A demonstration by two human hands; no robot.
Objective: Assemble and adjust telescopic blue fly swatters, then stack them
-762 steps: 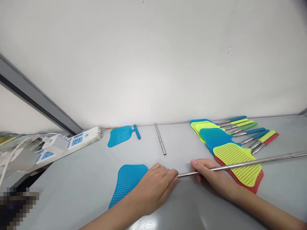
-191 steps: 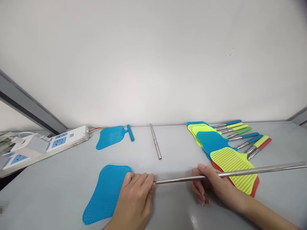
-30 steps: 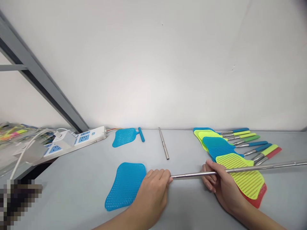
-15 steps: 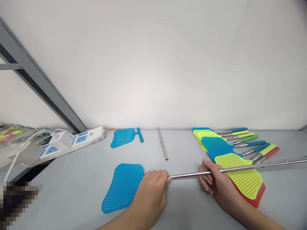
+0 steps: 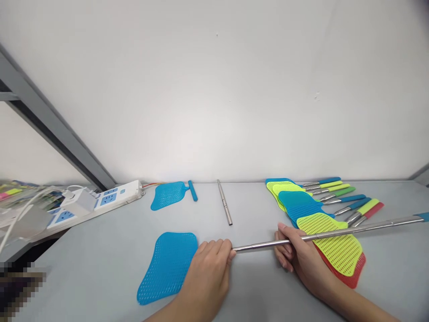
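Note:
A blue fly swatter with a mesh head [image 5: 169, 268] and a long metal telescopic rod lies across both hands. My left hand [image 5: 209, 268] is closed around its neck, where the head meets the rod, and hides that joint. My right hand [image 5: 298, 255] holds the extended rod between thumb and curled fingers, farther along. At the right edge the rod ends in a blue grip [image 5: 424, 217]. Under the rod, beside my right hand, lies a yellow-green fly swatter [image 5: 335, 250] over a red one [image 5: 360, 270].
Several collapsed fly swatters [image 5: 295, 203] fan out at the back right, handles pointing right. A loose metal telescopic rod [image 5: 225, 203] lies mid-table, beside a blue swatter head [image 5: 169, 194] and a blue grip [image 5: 192, 191]. A power strip [image 5: 115, 197] with cables stands left, before a white wall [image 5: 214, 98].
The view has shifted slightly, bringing the rod's blue grip into sight at the right edge. Both hands keep their hold on the fly swatter.

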